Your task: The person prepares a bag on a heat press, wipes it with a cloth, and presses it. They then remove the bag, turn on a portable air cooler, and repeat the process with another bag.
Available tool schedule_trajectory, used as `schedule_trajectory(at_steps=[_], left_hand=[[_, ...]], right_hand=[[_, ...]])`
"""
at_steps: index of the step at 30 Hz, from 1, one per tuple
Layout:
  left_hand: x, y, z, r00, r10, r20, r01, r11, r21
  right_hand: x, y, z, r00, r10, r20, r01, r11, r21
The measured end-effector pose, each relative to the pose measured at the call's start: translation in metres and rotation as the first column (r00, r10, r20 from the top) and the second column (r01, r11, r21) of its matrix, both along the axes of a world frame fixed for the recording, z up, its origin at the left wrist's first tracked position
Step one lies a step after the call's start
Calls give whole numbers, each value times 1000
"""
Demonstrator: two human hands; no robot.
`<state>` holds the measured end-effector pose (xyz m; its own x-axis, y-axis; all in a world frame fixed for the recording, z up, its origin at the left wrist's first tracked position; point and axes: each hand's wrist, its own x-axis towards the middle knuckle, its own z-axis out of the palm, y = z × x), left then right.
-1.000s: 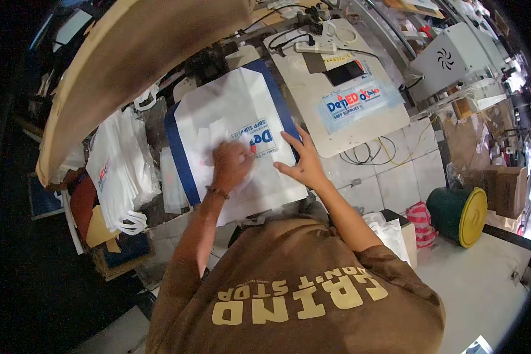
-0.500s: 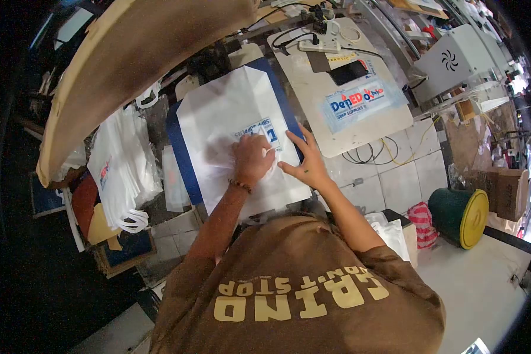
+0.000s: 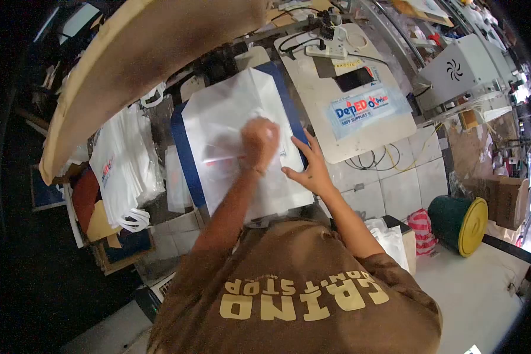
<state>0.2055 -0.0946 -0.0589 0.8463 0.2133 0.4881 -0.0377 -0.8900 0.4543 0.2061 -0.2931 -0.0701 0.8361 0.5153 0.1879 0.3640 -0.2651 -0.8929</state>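
A white sheet or flat bag [image 3: 218,124] lies on a dark blue board [image 3: 187,159] in front of me. Over its middle, my left hand [image 3: 261,141] is closed in a fist and blurred by motion. What it grips cannot be made out. Around that hand the white surface looks glossy and wrinkled, with faint reddish print [image 3: 227,163] beside the wrist. Most of the blue print is covered by the left hand and forearm. My right hand [image 3: 310,165] rests at the right edge of the white piece and board, fingers and thumb spread apart.
At right, a pale board [image 3: 312,100] carries a printed DepED film [image 3: 369,111], a phone [image 3: 354,79] and a power strip [image 3: 326,52]. White bags [image 3: 121,165] hang at left. A padded brown panel [image 3: 153,56] looms upper left. A green bin [image 3: 454,221] lies at right.
My left hand has moved up and slightly right across the white piece, uncovering reddish print and hiding most of the blue print. My right hand stays at the edge.
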Motion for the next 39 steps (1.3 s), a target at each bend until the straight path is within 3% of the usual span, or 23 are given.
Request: schedule_trajectory(at_steps=[4,7,9,11,13,15,16,17,19,20,21,22,23,24,25,26,27,28,29,31,35,39], left_hand=[[-5,-5,-1,1000,25,6,-26,997,71],[-32,51,0,981,194,-17,-190,973,131],[-68,79,0,977,213,32,-215,954,209],[-97,108,4,939,342,-41,-314,899,304],[-116,117,29,921,359,-151,-350,933,82],[-115,79,78,921,206,-330,-290,929,-230],[-111,51,93,904,113,-413,-293,866,-404],[-109,24,95,943,-26,-330,-154,850,-504],[-102,-8,105,921,-320,-222,100,745,-659],[-97,-16,113,861,-467,-204,185,659,-729],[-89,-11,113,837,-515,-182,206,607,-767],[-81,-6,113,812,-561,-160,223,552,-803],[-69,8,108,857,-396,-330,16,661,-750],[-57,21,101,851,-208,-482,-195,727,-659],[-47,31,93,884,-210,-417,-94,796,-599],[-37,39,82,911,-222,-348,8,852,-523],[-25,45,65,909,-231,-347,15,850,-527],[-12,50,46,940,-256,-224,174,927,-333],[-4,49,43,946,-306,-104,295,950,-106],[4,51,39,930,-339,-141,336,941,-47],[14,58,41,875,-419,-244,441,897,41],[18,61,43,839,-455,-300,477,879,2]], right_hand=[[-1,0,-6,1000,26,13,-27,998,63],[1,-1,-4,1000,16,-3,-16,998,52],[-1,0,-6,1000,11,4,-11,999,36],[-3,-1,-11,1000,-15,0,15,1000,24],[-4,-1,-1,999,-41,0,41,999,14],[-10,-8,41,958,14,286,73,955,-288],[-13,-9,58,958,14,287,73,955,-289],[-18,-8,73,976,128,177,-115,990,-81],[-34,-6,81,964,251,92,-262,954,144],[-43,-7,81,928,324,-185,-256,913,317],[-49,-8,81,801,417,-429,-191,858,476],[-50,-15,81,923,282,-263,-184,922,341],[-48,-29,70,924,280,-262,-183,923,339],[-45,-48,51,864,304,-402,-183,932,312],[-44,-62,41,783,312,-538,-181,942,283],[-42,-70,48,784,304,-541,-173,944,280],[-36,-76,62,857,217,-468,-191,976,103],[-32,-78,71,917,141,-374,-183,980,-78],[-32,-78,74,917,133,-376,-176,981,-83],[-34,-75,76,956,15,-294,-85,970,-229],[-36,-67,63,980,-41,-193,-5,973,-232],[-38,-53,55,996,-87,-9,84,978,-189]])
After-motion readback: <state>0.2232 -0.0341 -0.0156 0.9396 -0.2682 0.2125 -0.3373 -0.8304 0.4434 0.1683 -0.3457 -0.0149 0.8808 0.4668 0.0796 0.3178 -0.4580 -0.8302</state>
